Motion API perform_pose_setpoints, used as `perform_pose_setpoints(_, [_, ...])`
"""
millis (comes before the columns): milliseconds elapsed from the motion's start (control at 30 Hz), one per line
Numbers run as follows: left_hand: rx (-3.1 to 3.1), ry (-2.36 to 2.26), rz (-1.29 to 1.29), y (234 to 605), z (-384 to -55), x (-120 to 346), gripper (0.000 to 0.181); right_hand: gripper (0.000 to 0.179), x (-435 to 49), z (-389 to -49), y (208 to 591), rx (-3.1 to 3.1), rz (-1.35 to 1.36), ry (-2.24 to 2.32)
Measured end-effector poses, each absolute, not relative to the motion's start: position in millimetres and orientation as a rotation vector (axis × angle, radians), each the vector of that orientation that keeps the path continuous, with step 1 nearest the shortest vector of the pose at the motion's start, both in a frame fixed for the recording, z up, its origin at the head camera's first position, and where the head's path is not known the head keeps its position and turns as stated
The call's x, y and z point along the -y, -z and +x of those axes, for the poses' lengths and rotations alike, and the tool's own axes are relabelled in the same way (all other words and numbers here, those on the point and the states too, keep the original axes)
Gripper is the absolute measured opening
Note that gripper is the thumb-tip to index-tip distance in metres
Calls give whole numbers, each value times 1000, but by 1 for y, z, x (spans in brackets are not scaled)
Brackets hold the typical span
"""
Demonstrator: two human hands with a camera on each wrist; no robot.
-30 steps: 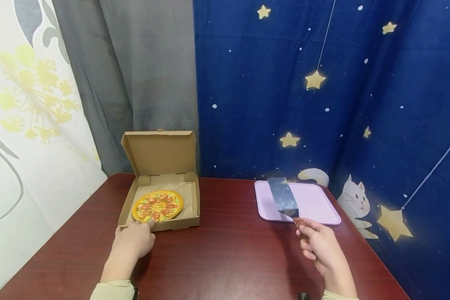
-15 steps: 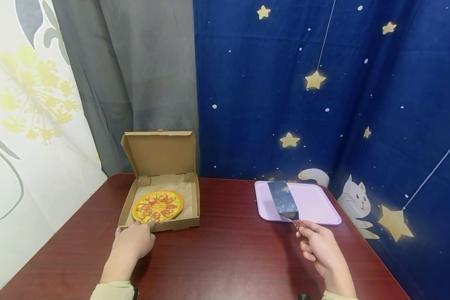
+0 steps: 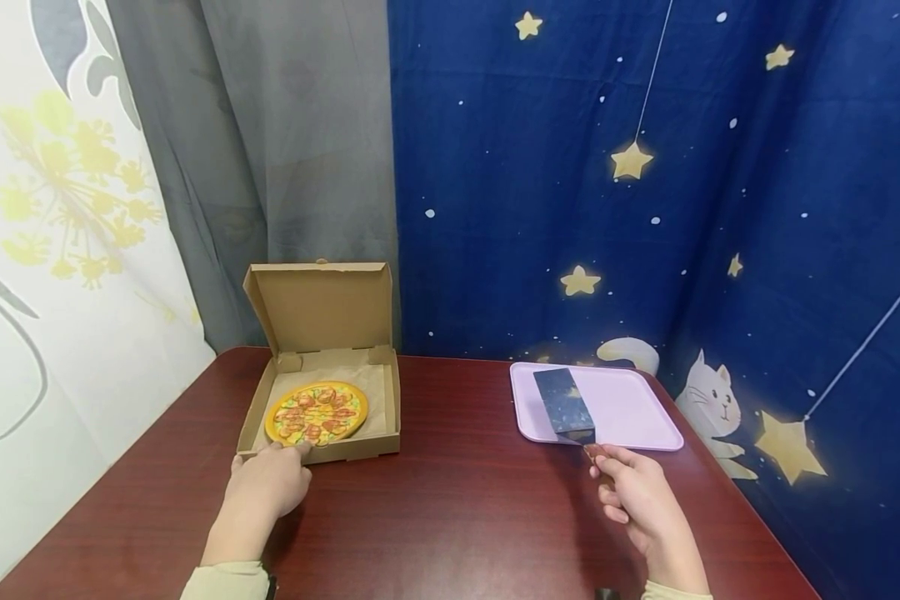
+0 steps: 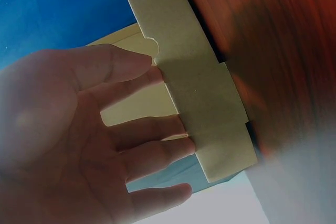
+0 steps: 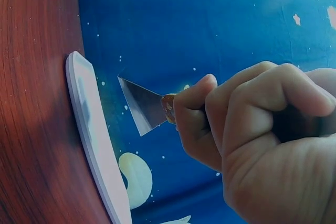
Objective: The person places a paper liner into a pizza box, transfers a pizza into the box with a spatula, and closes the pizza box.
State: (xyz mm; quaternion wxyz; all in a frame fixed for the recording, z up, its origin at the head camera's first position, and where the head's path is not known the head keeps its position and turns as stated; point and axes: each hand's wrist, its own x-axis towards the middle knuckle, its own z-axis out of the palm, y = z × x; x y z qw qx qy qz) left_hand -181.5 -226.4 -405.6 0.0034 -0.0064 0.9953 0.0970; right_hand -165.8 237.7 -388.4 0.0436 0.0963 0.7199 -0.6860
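Observation:
My right hand (image 3: 645, 498) grips the reddish-brown handle of a metal spatula (image 3: 564, 402). Its wide flat blade hangs over the near left part of a pale purple tray (image 3: 630, 408); in the right wrist view the blade (image 5: 140, 107) appears raised above the tray. My left hand (image 3: 268, 483) rests at the front wall of an open cardboard pizza box (image 3: 352, 450). Seen from the left wrist, its extended fingers (image 4: 152, 157) reach the top edge of that wall. A round pizza (image 3: 317, 412) with a yellow crust lies on the box bottom, near those fingertips.
The box lid (image 3: 330, 308) stands raised at the back. Both box and tray sit on a dark red wooden table (image 3: 450, 500). Behind it hang a grey curtain (image 3: 322, 150) and a blue starry curtain (image 3: 510, 208).
The spatula's blade has tipped down slightly toward the tray, and the right hand has shifted a little left. My left hand, the box and the pizza stay in place.

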Motion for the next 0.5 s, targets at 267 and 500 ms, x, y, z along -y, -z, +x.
perform_pose_setpoints(267, [-3115,-310,-25,404,-181,226,47,35,-238,-166,388,-2207,299,2083])
perform_pose_setpoints(500, [-3114,-302,-19,403,-181,227,47,33,-237,-166,388,-2204,304,2080])
